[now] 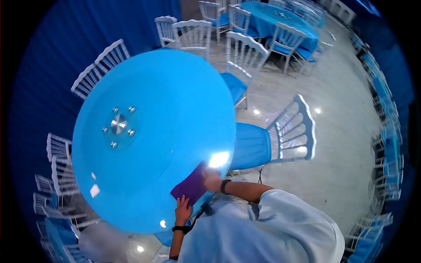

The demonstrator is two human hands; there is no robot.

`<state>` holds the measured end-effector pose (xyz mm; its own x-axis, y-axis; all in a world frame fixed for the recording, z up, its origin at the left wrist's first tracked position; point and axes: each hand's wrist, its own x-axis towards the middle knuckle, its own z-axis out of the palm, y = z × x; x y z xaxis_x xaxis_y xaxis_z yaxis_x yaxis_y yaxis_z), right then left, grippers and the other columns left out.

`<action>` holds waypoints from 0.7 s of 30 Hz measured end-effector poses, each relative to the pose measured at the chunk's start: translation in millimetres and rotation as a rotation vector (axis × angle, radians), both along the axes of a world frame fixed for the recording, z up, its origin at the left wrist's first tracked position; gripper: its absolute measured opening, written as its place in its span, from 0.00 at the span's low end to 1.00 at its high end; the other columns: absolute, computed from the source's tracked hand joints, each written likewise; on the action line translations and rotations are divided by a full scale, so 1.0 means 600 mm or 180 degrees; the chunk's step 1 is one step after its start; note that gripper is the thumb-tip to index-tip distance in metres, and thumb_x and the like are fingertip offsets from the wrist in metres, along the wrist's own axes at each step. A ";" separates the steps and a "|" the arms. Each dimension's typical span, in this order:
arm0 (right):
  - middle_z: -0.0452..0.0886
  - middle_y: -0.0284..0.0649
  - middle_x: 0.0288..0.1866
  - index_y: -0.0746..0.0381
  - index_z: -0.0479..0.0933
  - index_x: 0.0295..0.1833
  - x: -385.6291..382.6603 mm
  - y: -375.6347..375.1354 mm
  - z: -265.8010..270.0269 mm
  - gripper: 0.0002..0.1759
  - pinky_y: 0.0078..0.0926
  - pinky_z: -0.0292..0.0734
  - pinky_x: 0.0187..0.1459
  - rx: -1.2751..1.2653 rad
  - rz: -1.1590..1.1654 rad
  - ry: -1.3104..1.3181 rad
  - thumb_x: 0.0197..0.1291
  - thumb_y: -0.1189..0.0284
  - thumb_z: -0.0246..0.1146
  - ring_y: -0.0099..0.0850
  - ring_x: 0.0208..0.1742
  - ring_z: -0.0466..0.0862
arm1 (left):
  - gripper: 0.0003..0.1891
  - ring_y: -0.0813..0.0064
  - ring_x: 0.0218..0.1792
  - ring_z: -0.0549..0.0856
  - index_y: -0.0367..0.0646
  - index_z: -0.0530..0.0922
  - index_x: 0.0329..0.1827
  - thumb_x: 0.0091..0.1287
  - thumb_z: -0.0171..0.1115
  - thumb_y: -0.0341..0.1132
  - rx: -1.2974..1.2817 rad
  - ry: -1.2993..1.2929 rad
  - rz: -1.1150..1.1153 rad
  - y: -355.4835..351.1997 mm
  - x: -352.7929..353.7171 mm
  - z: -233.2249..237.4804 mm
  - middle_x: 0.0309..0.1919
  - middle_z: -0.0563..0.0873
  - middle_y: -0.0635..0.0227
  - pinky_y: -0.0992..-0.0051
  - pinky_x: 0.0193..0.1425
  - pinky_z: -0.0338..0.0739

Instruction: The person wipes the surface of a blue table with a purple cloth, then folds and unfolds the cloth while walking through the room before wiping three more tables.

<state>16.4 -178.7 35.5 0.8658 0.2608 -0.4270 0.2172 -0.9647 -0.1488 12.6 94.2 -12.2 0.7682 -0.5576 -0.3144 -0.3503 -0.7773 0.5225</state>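
Note:
A purple cloth (190,187) lies on the near edge of a round blue glass tabletop (166,109). My right hand (212,179) is closed on the cloth's far end, beside a bright light glare on the glass. My left hand (183,208) rests with its fingers spread at the table's rim, the fingertips touching the cloth's near corner. Both wrists wear a black band. My light blue shirt fills the bottom right of the view.
A metal hub (118,124) ringed by bolts sits at the table's centre. Two small white scraps (94,190) lie near its left rim. White chairs (294,129) with blue cushions surround the table on a shiny grey floor. Another blue table (280,17) stands farther back.

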 end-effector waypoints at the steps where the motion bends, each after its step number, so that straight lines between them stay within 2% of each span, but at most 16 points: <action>1: 0.63 0.55 0.70 0.62 0.78 0.57 0.000 0.026 -0.032 0.23 0.50 0.71 0.57 0.0000 0.0116 -0.0005 0.56 0.64 0.57 0.54 0.69 0.65 | 0.27 0.50 0.72 0.60 0.54 0.71 0.65 0.59 0.55 0.40 0.0000 -0.0005 0.0116 0.027 -0.021 0.013 0.72 0.63 0.64 0.54 0.62 0.71; 3: 0.66 0.54 0.69 0.59 0.80 0.55 0.014 0.071 -0.072 0.22 0.47 0.73 0.56 0.0295 0.1093 0.0293 0.55 0.64 0.58 0.55 0.68 0.66 | 0.28 0.51 0.72 0.60 0.54 0.71 0.65 0.57 0.55 0.38 0.0428 -0.0087 0.0306 0.070 -0.046 0.041 0.73 0.62 0.65 0.51 0.60 0.72; 4: 0.66 0.54 0.69 0.59 0.80 0.55 0.016 0.084 -0.046 0.22 0.47 0.73 0.56 0.0263 0.1114 0.0265 0.55 0.64 0.58 0.55 0.68 0.66 | 0.29 0.52 0.73 0.60 0.54 0.71 0.65 0.55 0.54 0.36 0.0466 -0.0219 0.0308 0.083 -0.051 0.036 0.73 0.61 0.65 0.50 0.57 0.73; 6: 0.69 0.48 0.68 0.56 0.80 0.55 0.007 0.100 0.005 0.22 0.47 0.73 0.56 0.0295 0.0880 0.0373 0.54 0.65 0.58 0.48 0.66 0.69 | 0.29 0.51 0.72 0.61 0.53 0.71 0.65 0.55 0.55 0.36 0.0495 -0.0263 0.0351 0.086 -0.043 0.020 0.72 0.63 0.63 0.50 0.57 0.73; 7: 0.69 0.48 0.68 0.56 0.80 0.55 0.009 0.084 -0.019 0.22 0.47 0.73 0.56 0.0251 0.0843 0.0361 0.54 0.65 0.58 0.48 0.66 0.69 | 0.29 0.49 0.71 0.62 0.52 0.71 0.65 0.55 0.55 0.36 0.0551 -0.0275 0.0362 0.088 -0.039 0.001 0.71 0.64 0.61 0.50 0.57 0.74; 8: 0.70 0.46 0.67 0.56 0.79 0.55 0.011 0.052 -0.042 0.21 0.46 0.74 0.55 0.0503 0.0489 0.0218 0.54 0.66 0.57 0.44 0.66 0.71 | 0.28 0.44 0.67 0.66 0.51 0.73 0.64 0.55 0.56 0.37 0.0409 -0.0610 0.0432 0.078 -0.030 -0.023 0.68 0.70 0.58 0.50 0.59 0.73; 9: 0.71 0.43 0.66 0.56 0.79 0.55 0.003 0.021 -0.060 0.21 0.46 0.74 0.55 0.0752 0.0136 0.0071 0.54 0.68 0.57 0.40 0.65 0.72 | 0.28 0.44 0.67 0.66 0.51 0.73 0.64 0.55 0.56 0.37 0.0354 -0.0613 0.0387 0.053 -0.018 -0.021 0.68 0.70 0.58 0.50 0.59 0.73; 10: 0.74 0.41 0.63 0.56 0.77 0.55 -0.001 -0.023 -0.012 0.20 0.44 0.76 0.53 0.0460 0.0054 0.0015 0.55 0.71 0.54 0.35 0.63 0.74 | 0.27 0.41 0.66 0.68 0.51 0.74 0.63 0.56 0.55 0.38 0.0001 -0.0456 0.0204 0.013 -0.001 0.005 0.66 0.72 0.56 0.51 0.60 0.73; 11: 0.79 0.43 0.57 0.56 0.76 0.55 -0.007 -0.066 -0.001 0.20 0.41 0.78 0.48 0.0693 -0.0386 -0.0139 0.56 0.73 0.53 0.38 0.58 0.79 | 0.25 0.39 0.64 0.69 0.50 0.75 0.62 0.58 0.55 0.38 -0.0337 -0.0288 0.0026 -0.021 0.013 0.025 0.64 0.74 0.55 0.52 0.61 0.73; 12: 0.82 0.43 0.50 0.57 0.76 0.53 -0.012 -0.099 -0.008 0.18 0.39 0.79 0.43 0.0517 -0.0746 -0.0027 0.57 0.74 0.53 0.41 0.49 0.83 | 0.23 0.38 0.63 0.70 0.51 0.76 0.61 0.60 0.53 0.39 -0.0444 -0.0352 -0.0350 -0.049 0.026 0.012 0.64 0.75 0.57 0.53 0.60 0.73; 13: 0.83 0.42 0.44 0.57 0.76 0.52 -0.016 -0.134 -0.022 0.16 0.39 0.80 0.40 0.0162 -0.0522 -0.0168 0.58 0.73 0.53 0.43 0.42 0.84 | 0.23 0.38 0.63 0.70 0.51 0.76 0.61 0.60 0.53 0.39 -0.0461 -0.0322 -0.0393 -0.079 0.037 0.007 0.64 0.75 0.57 0.53 0.60 0.73; 14: 0.84 0.41 0.41 0.56 0.77 0.51 -0.030 -0.162 -0.033 0.14 0.40 0.79 0.38 0.0191 -0.0764 -0.0294 0.59 0.70 0.53 0.42 0.41 0.84 | 0.23 0.39 0.64 0.69 0.51 0.76 0.61 0.61 0.52 0.39 -0.0359 -0.0348 -0.0622 -0.110 0.045 0.005 0.64 0.74 0.59 0.53 0.61 0.73; 15: 0.84 0.42 0.39 0.54 0.78 0.49 -0.031 -0.178 -0.006 0.13 0.41 0.80 0.38 0.0001 -0.0711 -0.0046 0.60 0.67 0.54 0.42 0.41 0.84 | 0.24 0.39 0.65 0.68 0.51 0.75 0.62 0.62 0.52 0.39 -0.0274 -0.0380 -0.0848 -0.136 0.048 0.003 0.65 0.74 0.60 0.53 0.61 0.73; 17: 0.84 0.41 0.39 0.54 0.79 0.49 -0.033 -0.187 0.001 0.13 0.43 0.80 0.39 -0.0156 -0.0609 0.0089 0.61 0.67 0.53 0.42 0.40 0.84 | 0.23 0.43 0.67 0.67 0.51 0.75 0.62 0.61 0.52 0.38 -0.0279 -0.0266 -0.0809 -0.155 0.051 0.016 0.65 0.74 0.62 0.54 0.61 0.73; 19: 0.84 0.42 0.39 0.54 0.79 0.48 -0.021 -0.165 -0.005 0.13 0.44 0.80 0.39 -0.0239 -0.0584 -0.0116 0.62 0.67 0.52 0.43 0.41 0.84 | 0.23 0.46 0.68 0.66 0.50 0.75 0.62 0.61 0.52 0.38 -0.0211 -0.0195 -0.0688 -0.143 0.062 0.024 0.65 0.74 0.64 0.55 0.60 0.73; 21: 0.84 0.43 0.39 0.55 0.80 0.48 -0.006 -0.111 -0.029 0.14 0.44 0.80 0.40 -0.0232 -0.0507 -0.0303 0.63 0.68 0.51 0.43 0.41 0.84 | 0.23 0.55 0.70 0.66 0.48 0.76 0.60 0.61 0.51 0.36 0.0129 -0.0271 -0.0708 -0.091 0.062 0.026 0.65 0.74 0.66 0.56 0.59 0.74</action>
<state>13.0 -245.2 18.4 0.9311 0.0885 -0.3539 0.0706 -0.9955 -0.0632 49.7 39.9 3.5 0.6526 -0.7043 -0.2793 -0.5569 -0.6958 0.4536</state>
